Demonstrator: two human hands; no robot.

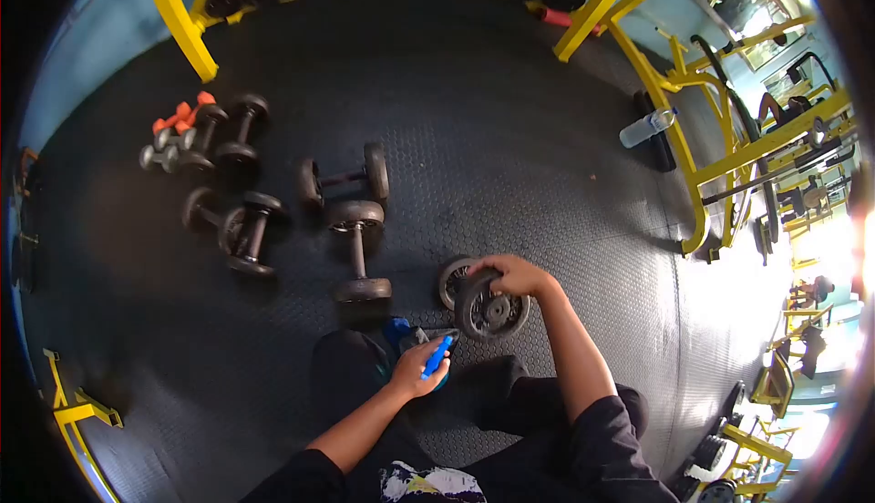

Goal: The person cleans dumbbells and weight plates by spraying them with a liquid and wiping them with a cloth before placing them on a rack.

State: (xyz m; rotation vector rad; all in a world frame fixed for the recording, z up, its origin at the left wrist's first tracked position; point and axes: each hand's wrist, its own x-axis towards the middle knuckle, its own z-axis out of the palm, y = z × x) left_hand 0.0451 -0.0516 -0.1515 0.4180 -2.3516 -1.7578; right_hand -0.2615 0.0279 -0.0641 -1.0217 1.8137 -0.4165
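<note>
My left hand (416,374) is closed around a slim blue object (437,357), whose kind I cannot make out. Just beyond it are a grey piece, perhaps cloth, and a darker blue patch (397,328). My right hand (512,275) curls over the rim of a dark dumbbell (493,316). One round head faces me, while the other sits behind it to the left; the bar between them is hidden. Left of my hands, another dumbbell (358,252) lies on the black floor, with one more dumbbell (344,178) beyond it.
Several more dumbbells (259,232) lie to the left, among them small orange ones (185,113). A yellow rack (182,29) with rows of dumbbells stands at the back. To the right are a clear bottle (647,128) and yellow gym machines (697,202).
</note>
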